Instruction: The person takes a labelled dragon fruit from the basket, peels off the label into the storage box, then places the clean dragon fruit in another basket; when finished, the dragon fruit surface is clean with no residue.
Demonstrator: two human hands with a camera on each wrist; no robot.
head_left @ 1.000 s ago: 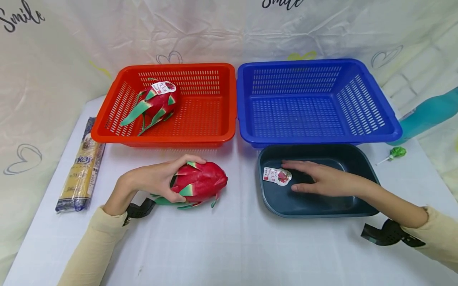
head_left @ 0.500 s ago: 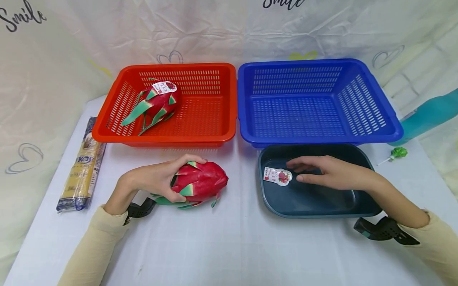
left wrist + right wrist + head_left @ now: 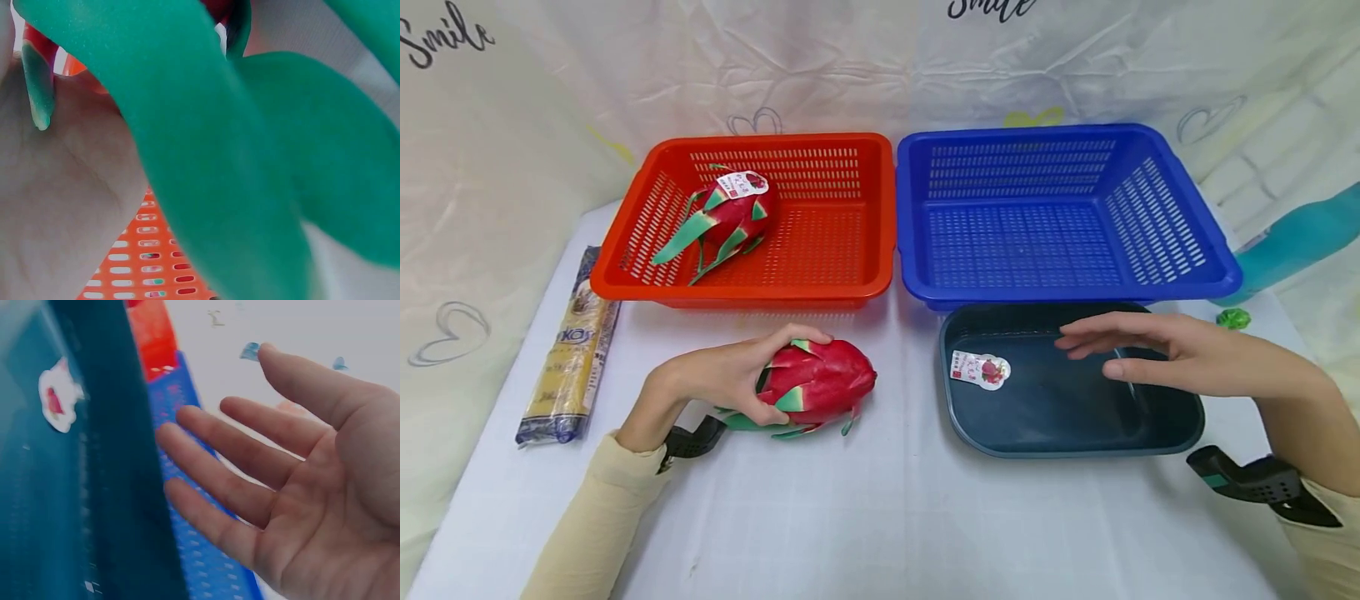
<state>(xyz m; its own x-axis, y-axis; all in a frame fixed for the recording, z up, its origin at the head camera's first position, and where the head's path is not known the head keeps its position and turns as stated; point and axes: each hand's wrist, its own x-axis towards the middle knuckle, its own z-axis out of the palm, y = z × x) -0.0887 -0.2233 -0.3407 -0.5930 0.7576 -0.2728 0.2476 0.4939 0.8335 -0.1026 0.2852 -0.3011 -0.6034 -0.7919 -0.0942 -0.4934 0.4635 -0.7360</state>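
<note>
My left hand (image 3: pixel 730 371) grips a red dragon fruit (image 3: pixel 831 379) with green scales on the white table, in front of the red basket (image 3: pixel 790 292). Long green scales (image 3: pixel 169 137) of that fruit fill much of the left wrist view. Over the right part of a dark teal tray (image 3: pixel 1037 442), my right hand (image 3: pixel 1195 354) hovers with fingers extended and holds nothing. Its bare palm (image 3: pixel 312 519) faces the camera in the right wrist view. A white label with a fruit picture (image 3: pixel 980 369) lies at the left inside the tray. Another dragon fruit (image 3: pixel 737 212), bearing a similar label, sits in the red basket.
Beside the red basket stands a blue basket (image 3: pixel 1075 293), just behind the tray. A yellow packet (image 3: pixel 568 358) lies at the table's left. At the right are a teal bottle (image 3: pixel 1300 242) and a green lollipop (image 3: pixel 1233 318), partly hidden by my right hand.
My right hand has lifted away from beside the label and moved right across the tray. The label stays in the tray. My left hand and its dragon fruit have not moved.
</note>
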